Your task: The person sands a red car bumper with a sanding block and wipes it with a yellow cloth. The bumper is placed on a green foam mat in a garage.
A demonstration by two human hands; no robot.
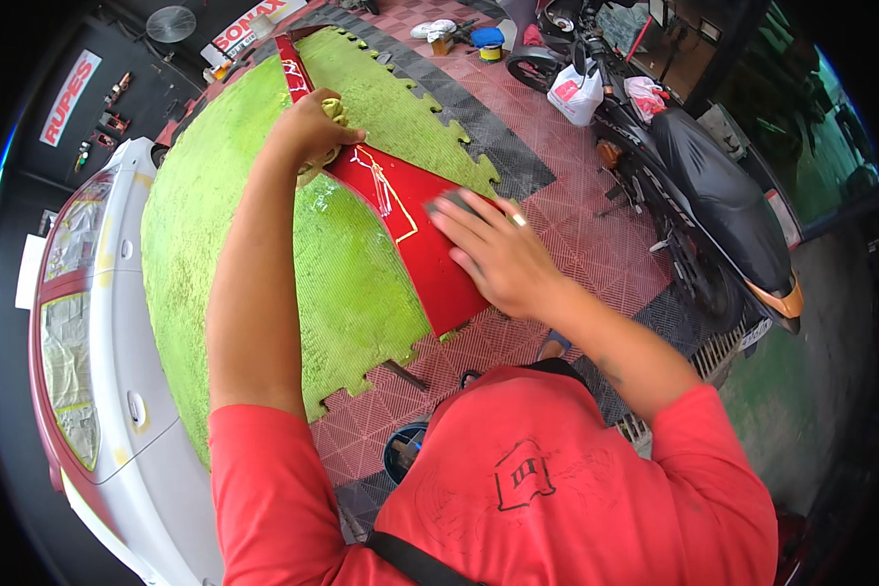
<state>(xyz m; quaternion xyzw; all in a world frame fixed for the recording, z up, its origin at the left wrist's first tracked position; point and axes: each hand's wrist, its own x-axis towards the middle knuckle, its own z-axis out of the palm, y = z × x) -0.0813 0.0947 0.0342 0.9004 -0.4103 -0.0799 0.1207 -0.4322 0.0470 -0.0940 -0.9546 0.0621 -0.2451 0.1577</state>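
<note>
A long, narrow red painted panel [435, 283] lies across the bright green foam mat [254, 254], its wide end toward me. Thin yellow and white outlines are drawn on its surface. My left hand [313, 129] is closed round a crumpled yellowish cloth [334, 109] at the panel's narrower middle. Over the wide end, my right hand [493, 252] presses a dark grey pad [449, 203] flat on the red paint, fingers stretched along it. The pad is partly hidden under those fingers and slightly blurred. A ring shows on one finger.
A silver car [156, 459] with masked windows stands at the left. To the right is a parked black motorcycle [718, 181] with white plastic bags [576, 93] hanging on it. A blue-and-yellow tub [488, 44] sits on the red tiled floor [596, 210].
</note>
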